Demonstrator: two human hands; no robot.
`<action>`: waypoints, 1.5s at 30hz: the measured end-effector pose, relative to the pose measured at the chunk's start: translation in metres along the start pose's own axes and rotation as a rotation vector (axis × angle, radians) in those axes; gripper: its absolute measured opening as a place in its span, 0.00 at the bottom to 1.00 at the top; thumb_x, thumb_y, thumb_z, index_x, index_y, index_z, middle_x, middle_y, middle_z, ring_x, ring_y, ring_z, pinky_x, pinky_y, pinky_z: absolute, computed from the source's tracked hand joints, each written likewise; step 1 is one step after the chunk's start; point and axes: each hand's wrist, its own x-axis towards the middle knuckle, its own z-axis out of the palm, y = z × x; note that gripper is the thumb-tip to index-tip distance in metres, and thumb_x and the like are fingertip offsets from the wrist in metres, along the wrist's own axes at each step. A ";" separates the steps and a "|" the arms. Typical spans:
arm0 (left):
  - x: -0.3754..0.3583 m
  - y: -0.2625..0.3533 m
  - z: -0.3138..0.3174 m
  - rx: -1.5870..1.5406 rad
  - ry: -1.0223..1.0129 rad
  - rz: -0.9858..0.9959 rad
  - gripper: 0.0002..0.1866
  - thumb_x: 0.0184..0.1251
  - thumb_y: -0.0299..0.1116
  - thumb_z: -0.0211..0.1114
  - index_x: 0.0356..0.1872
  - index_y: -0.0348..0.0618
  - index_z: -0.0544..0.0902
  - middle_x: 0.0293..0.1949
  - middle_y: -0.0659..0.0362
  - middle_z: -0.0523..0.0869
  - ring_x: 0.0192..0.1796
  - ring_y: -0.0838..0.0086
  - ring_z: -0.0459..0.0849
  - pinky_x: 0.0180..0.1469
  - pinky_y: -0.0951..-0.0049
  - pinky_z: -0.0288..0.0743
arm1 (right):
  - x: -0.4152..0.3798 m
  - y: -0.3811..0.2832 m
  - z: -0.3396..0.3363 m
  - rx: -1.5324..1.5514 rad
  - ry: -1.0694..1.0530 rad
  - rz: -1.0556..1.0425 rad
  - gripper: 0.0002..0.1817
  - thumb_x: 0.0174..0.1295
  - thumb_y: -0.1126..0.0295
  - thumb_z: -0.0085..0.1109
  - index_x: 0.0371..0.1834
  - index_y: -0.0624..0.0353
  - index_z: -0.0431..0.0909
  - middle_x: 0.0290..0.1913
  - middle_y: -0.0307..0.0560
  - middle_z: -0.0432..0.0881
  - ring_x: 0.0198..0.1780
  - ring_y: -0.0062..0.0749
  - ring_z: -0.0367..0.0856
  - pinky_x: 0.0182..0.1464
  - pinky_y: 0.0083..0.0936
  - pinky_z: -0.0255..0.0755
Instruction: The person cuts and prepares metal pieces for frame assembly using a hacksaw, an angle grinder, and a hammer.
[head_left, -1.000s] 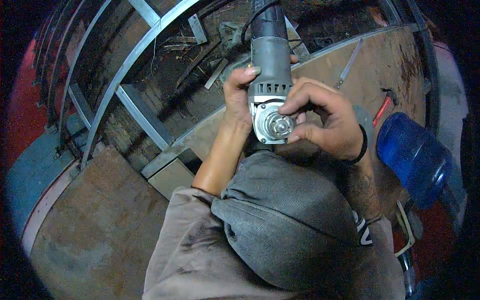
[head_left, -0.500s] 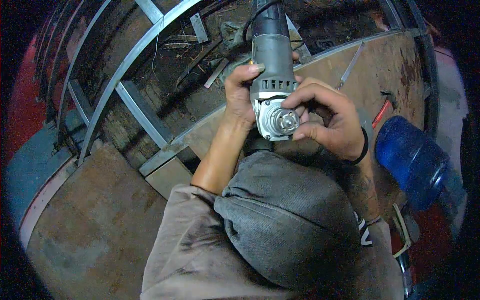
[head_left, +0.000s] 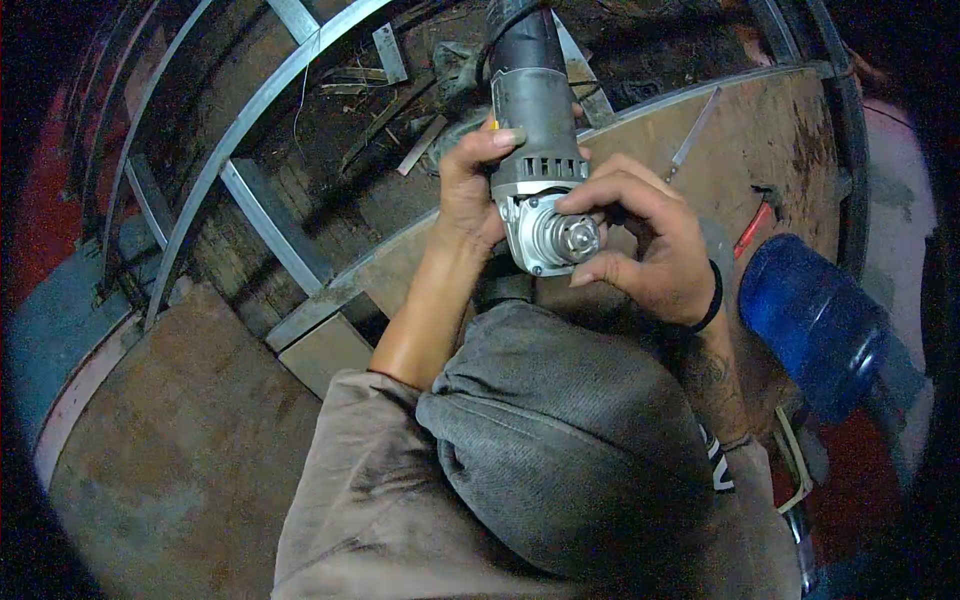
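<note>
My left hand (head_left: 475, 185) is wrapped around the grey body of an angle grinder (head_left: 535, 115), its thumb lying across the housing. The silver gear head (head_left: 535, 250) points toward me, with the bare metal spindle (head_left: 581, 240) facing up and no disc on it. My right hand (head_left: 655, 245) curls around the gear head from the right side. Its index finger and thumb are bent on either side of the collar at the spindle, and the other fingers are partly hidden behind the tool.
Curved metal framing (head_left: 235, 130) arches across the left and top. A wooden panel (head_left: 770, 130) lies at upper right, with a metal strip (head_left: 695, 135) and a red-handled tool (head_left: 755, 230) on it. At right lies a blue plastic container (head_left: 820, 325). A grey cap (head_left: 570, 430) fills the lower middle.
The whole view has shifted slightly, so the scene sits a little further left and up. Both hands keep their places on the grinder, and the spindle's end looks slightly turned.
</note>
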 end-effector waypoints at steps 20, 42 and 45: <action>0.001 0.000 0.019 0.439 0.430 0.202 0.26 0.48 0.27 0.63 0.50 0.39 0.64 0.37 0.54 0.75 0.35 0.69 0.78 0.39 0.70 0.75 | -0.011 0.023 -0.017 0.005 0.094 0.146 0.20 0.42 0.80 0.64 0.42 0.62 0.75 0.37 0.41 0.73 0.33 0.20 0.71 0.35 0.17 0.70; -0.002 0.005 0.026 0.649 0.434 0.298 0.36 0.42 0.25 0.69 0.54 0.32 0.60 0.36 0.52 0.76 0.31 0.72 0.79 0.31 0.74 0.77 | -0.023 0.035 -0.012 0.160 0.053 0.341 0.19 0.46 0.77 0.67 0.44 0.66 0.74 0.32 0.37 0.77 0.30 0.14 0.72 0.35 0.13 0.69; -0.004 0.007 0.029 0.611 0.432 0.271 0.36 0.42 0.25 0.68 0.54 0.34 0.60 0.35 0.53 0.76 0.31 0.71 0.79 0.31 0.73 0.77 | -0.023 0.037 -0.011 0.144 0.077 0.342 0.18 0.48 0.72 0.67 0.42 0.64 0.74 0.28 0.35 0.76 0.28 0.14 0.72 0.32 0.13 0.68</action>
